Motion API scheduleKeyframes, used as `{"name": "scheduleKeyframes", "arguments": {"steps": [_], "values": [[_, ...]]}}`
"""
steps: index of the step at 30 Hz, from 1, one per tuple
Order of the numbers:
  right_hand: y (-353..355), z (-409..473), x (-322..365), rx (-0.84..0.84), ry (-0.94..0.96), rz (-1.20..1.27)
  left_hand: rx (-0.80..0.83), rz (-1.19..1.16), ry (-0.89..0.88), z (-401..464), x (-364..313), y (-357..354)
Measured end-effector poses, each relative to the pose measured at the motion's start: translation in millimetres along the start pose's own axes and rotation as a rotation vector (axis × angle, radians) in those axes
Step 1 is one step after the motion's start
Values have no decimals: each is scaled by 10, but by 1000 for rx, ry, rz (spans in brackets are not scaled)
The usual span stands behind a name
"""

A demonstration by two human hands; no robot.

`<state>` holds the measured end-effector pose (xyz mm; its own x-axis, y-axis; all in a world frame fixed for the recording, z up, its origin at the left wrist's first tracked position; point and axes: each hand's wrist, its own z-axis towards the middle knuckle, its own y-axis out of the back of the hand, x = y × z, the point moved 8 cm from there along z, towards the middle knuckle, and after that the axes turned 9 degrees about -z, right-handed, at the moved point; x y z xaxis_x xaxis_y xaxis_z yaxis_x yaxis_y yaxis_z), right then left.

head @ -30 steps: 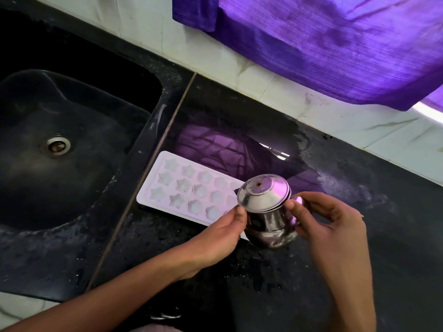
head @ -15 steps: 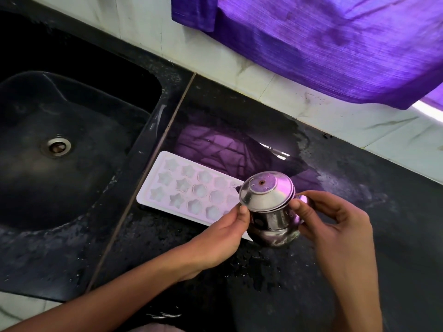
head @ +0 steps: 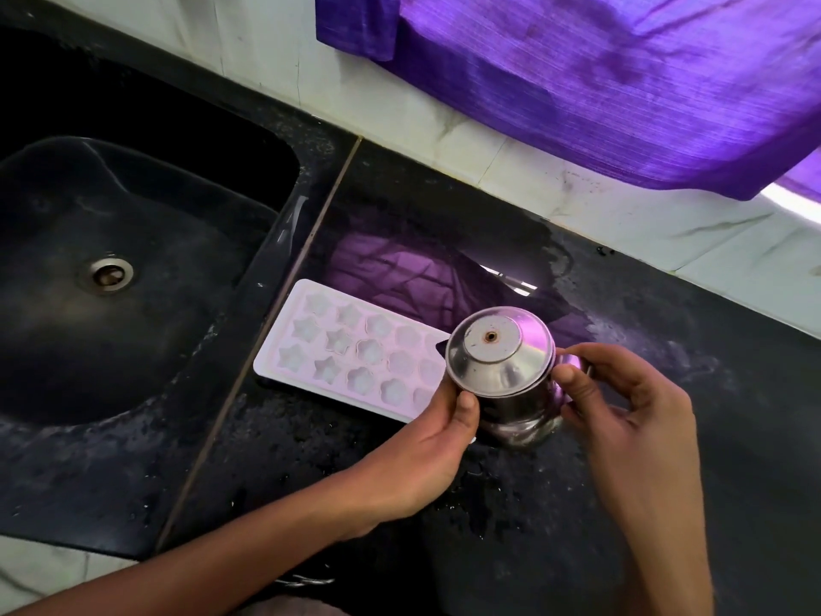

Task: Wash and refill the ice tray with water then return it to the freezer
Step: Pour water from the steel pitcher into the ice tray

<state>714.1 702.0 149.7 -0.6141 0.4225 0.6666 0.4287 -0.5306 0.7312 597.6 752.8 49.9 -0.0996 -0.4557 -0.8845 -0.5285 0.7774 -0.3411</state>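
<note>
The left hand (head: 417, 455) is pinching the rim of a domed, shiny steel lid (head: 500, 351) with its thumb at the near edge, while the right hand (head: 631, 420) is pinching the same lid from the other side, thumb and forefinger curled onto its edge. The lid is sitting tilted over a small round-bellied steel pot (head: 524, 415) — what is inside the pot is hidden. The pot is standing on the wet black stone counter (head: 666, 504), touching or overlapping the near right corner of a pale pink rectangular plastic ice tray (head: 351, 349). The tray is lying flat just beside the counter seam, its star- and flower-shaped cells looking whitish — I cannot tell whether they are holding water. Left of it, the black basin sink (head: 249, 277) is lying with its metal drain (head: 106, 275) showing. A purple cloth (head: 599, 82) is hanging over the white tiled wall (head: 577, 206) behind
</note>
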Motion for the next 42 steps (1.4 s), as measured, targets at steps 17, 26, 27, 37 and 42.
{"name": "scheduleKeyframes", "arguments": {"steps": [17, 26, 27, 37, 42], "values": [[-26, -25, 22, 40, 32, -161, 68, 21, 112, -132, 121, -135], [12, -41, 24, 31, 27, -179, 78, 18, 114, -135, 134, -153], [14, -42, 25, 32, 28, -180, 80, 22, 114, -136, 134, -153], [22, -32, 16, 31, 52, -136, 71, 63, 88, -147, 47, -157], [21, -18, -45, 28, 43, -60, 56, 83, 70, -133, 9, -153]]}}
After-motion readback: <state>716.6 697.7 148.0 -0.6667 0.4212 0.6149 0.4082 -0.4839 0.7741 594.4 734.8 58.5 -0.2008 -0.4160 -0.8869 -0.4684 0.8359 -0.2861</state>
